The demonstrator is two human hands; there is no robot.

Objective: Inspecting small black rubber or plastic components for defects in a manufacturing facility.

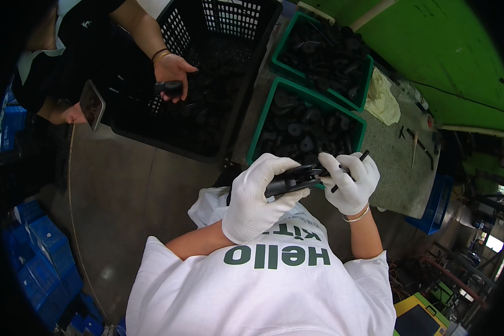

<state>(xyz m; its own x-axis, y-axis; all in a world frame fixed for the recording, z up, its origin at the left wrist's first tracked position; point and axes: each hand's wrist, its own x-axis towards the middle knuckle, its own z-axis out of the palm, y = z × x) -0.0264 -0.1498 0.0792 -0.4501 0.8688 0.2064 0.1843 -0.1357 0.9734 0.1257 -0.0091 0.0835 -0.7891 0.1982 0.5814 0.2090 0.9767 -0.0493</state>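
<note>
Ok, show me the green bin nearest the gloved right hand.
The front green bin, just beyond the right hand; the rear green bin lies farther away.

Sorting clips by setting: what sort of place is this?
Probably a factory workshop: two green bins full of similar black parts, a large black crate beside them, and stacked blue boxes at left.

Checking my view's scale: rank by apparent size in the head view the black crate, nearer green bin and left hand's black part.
1. Black perforated crate
2. Nearer green bin
3. Black part in left hand, partly hidden
</note>
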